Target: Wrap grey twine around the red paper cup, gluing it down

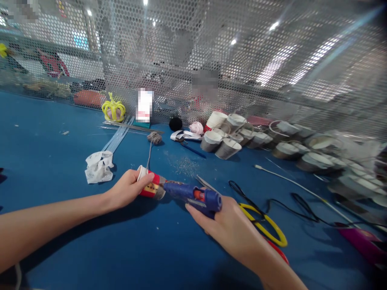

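Note:
My left hand (128, 186) is closed around a red and white paper cup (147, 189), which lies tilted on its side. Grey yarn runs from the cup up to a small grey yarn ball (154, 138). My right hand (219, 219) grips a blue hot glue gun (193, 196), its nozzle at the bottom end of the cup; whether the tip touches is hard to see. Just beyond the glue gun and my right hand lie scissors (266, 225) with yellow and red handles, partly hidden.
Many yarn-wrapped cups (229, 148) stand along the back right. A crumpled white paper (99, 167), clear glue sticks (119, 135), a yellow crown-shaped piece (113, 109) and a phone (144, 106) sit at the left and back. A black cable (305, 213) crosses the right side, below a perforated metal screen (169, 48).

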Demonstrator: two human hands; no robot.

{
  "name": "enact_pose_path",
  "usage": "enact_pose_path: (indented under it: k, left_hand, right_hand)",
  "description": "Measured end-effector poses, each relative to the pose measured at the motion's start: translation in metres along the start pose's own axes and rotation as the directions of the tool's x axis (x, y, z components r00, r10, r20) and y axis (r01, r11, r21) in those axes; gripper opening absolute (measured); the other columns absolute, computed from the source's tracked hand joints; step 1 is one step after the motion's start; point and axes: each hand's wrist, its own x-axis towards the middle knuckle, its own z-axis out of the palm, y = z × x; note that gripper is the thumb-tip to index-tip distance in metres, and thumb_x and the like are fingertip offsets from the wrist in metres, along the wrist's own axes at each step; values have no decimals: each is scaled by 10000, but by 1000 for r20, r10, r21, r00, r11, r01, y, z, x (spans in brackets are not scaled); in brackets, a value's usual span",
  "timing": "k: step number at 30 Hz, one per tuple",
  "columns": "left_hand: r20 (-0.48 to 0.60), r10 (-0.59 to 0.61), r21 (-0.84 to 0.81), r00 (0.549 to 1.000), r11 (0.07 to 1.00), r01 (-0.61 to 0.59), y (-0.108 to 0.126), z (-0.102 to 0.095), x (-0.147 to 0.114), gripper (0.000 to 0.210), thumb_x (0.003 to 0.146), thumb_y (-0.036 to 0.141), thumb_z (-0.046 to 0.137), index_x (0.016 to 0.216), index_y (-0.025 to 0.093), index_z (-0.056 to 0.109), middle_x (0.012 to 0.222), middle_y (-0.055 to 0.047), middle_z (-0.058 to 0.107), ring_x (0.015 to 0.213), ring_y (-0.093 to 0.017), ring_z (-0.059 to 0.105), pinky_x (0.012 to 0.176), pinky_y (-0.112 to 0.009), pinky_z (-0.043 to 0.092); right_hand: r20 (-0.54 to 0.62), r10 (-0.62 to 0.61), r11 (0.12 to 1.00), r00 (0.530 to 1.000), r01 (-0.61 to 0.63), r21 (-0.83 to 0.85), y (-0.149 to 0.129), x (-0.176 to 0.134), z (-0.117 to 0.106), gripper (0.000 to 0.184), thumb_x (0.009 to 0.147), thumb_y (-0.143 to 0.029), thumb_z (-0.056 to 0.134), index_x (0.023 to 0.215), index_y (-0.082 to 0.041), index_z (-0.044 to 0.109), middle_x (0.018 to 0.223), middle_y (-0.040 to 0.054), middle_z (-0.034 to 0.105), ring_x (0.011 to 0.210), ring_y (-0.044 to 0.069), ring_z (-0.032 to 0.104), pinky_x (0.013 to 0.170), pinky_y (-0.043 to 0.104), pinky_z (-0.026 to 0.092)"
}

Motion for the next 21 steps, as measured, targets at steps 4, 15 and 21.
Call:
enact_pose_path:
  k: [4,15,21]
  left_hand:
    - [17,13,-57,1000,998,-12,2,1,-1,403,785,429,432,887,114,660,781,-69,686,707,-176,605,635,-244,458]
    - [-49,-11,30,999,999,13,0,1,0,428,762,454,432,793,91,658,672,-58,657,598,-156,566,522,-218,428]
    - [-46,-16,6,999,1000,16,1,1,-1,416,763,446,439,778,96,664,661,-49,656,595,-154,570,537,-221,430]
  right_hand:
    - [-6,-61,997,998,61,-41,0,-1,0,150,745,-289,479,642,-182,499,506,-43,481,417,78,385,388,191,330]
    - [11,-131,984,991,132,-117,2,-3,0,155,747,-247,464,601,-196,483,494,-49,482,430,88,396,409,195,329]
    - [4,-125,983,992,124,-133,0,-3,-1,146,749,-233,455,612,-199,488,520,-38,513,456,98,429,436,208,346]
